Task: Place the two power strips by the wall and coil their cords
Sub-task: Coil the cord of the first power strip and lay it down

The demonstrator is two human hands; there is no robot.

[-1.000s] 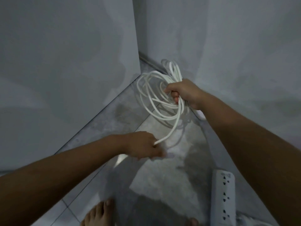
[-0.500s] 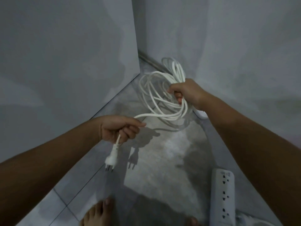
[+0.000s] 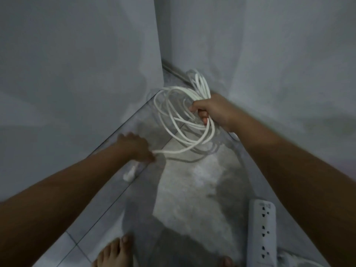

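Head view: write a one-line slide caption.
Right hand holds coiled white cord; left hand grips its plug end.

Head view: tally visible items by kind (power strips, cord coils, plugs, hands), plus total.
Power strips: 1, the white power strip on the floor by the right wall
Cord coils: 2, the held coil and the coil at the wall
Plugs: 1, the white plug
Hands: 2, the left hand and the right hand
Total: 6

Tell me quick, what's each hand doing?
Left hand: closed on the cord's free end.
Right hand: closed around the coiled loops.
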